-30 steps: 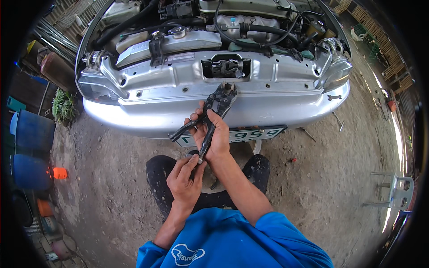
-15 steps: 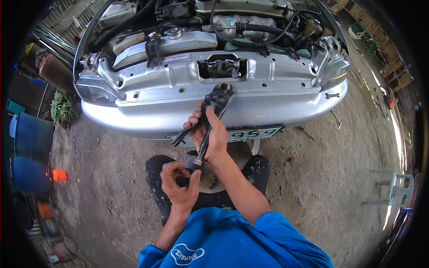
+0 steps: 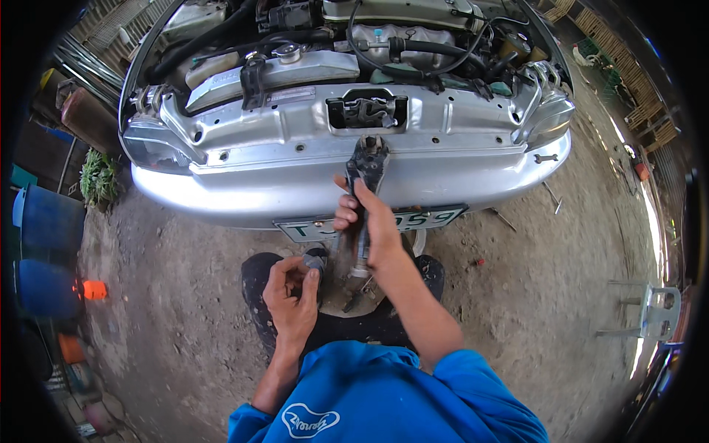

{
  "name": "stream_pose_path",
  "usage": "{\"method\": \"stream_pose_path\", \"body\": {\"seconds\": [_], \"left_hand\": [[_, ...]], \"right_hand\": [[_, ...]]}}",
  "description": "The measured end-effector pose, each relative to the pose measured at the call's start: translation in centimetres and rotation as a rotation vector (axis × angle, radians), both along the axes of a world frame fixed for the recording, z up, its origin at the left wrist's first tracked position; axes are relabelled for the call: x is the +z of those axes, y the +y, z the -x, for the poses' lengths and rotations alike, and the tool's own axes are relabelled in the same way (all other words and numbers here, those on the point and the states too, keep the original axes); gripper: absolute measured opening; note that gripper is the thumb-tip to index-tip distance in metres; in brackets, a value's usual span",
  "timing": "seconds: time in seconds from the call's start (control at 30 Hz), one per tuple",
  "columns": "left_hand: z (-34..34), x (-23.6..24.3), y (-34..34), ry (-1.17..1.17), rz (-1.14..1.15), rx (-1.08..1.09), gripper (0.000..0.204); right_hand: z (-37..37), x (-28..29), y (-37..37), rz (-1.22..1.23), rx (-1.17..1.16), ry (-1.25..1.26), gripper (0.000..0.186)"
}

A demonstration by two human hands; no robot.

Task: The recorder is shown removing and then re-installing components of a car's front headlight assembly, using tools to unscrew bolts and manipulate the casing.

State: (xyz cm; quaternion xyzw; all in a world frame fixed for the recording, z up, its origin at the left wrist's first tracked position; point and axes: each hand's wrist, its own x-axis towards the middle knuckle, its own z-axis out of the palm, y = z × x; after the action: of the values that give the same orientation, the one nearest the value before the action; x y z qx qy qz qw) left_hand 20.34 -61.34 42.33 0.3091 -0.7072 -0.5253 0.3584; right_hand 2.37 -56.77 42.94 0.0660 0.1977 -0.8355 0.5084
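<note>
My right hand (image 3: 373, 225) is wrapped round dark locking pliers (image 3: 367, 162). Their jaws point up toward the car's front edge, and the adjusting screw end hangs below my palm. The handles are close together and the lower part is blurred by motion. My left hand (image 3: 289, 295) is loosely curled left of the pliers, over my knee, thumb and fingers apart, with nothing visible in it. Beyond the pliers is the silver car's bumper (image 3: 244, 196), with a licence plate (image 3: 436, 218) under them.
The engine bay is exposed, with the radiator (image 3: 310, 70) behind the front panel. A wrench (image 3: 546, 158) lies on the bumper's right end. Tools (image 3: 554, 198) lie on the dirt floor. A plastic chair (image 3: 657, 311) stands right; blue drums (image 3: 52, 221) stand left.
The pliers have moved right and turned more upright, and their spread handles have come together in my right hand. My left hand has drawn slightly left, away from the screw end.
</note>
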Motion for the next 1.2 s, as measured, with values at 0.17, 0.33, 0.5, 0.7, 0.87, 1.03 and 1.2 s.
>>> {"method": "stream_pose_path", "body": {"seconds": [0.17, 0.33, 0.5, 0.7, 0.87, 1.03, 1.2], "left_hand": [[0.5, 0.3, 0.8, -0.019, -0.111, -0.135, 0.019], [1.7, 0.9, 0.3, -0.139, 0.001, -0.277, 0.020], [4.7, 1.4, 2.1, -0.062, -0.587, -0.404, 0.022], [13.3, 1.5, 5.2, 0.056, -1.182, -0.574, 0.033], [13.6, 0.8, 5.6, 0.037, -1.122, -0.520, 0.040], [13.0, 0.0, 5.2, 0.059, -1.341, -0.529, 0.048], [10.9, -1.0, 6.1, -0.169, -0.830, -0.733, 0.050]], "right_hand": [[7.1, 0.6, 6.3, -0.070, 0.408, 0.228, 0.043], [11.0, 2.5, 7.4, -0.446, 0.542, 0.676, 0.035], [11.5, 1.6, 7.1, -0.625, 0.503, 0.867, 0.034], [9.6, 1.6, 7.1, -0.623, 0.481, 0.890, 0.027], [9.1, 1.9, 6.4, -0.846, 0.471, 1.121, 0.044], [10.3, 2.2, 6.8, -0.867, 0.431, 1.291, 0.047], [11.8, 2.8, 11.3, -0.853, 0.446, 1.336, 0.040]]}}
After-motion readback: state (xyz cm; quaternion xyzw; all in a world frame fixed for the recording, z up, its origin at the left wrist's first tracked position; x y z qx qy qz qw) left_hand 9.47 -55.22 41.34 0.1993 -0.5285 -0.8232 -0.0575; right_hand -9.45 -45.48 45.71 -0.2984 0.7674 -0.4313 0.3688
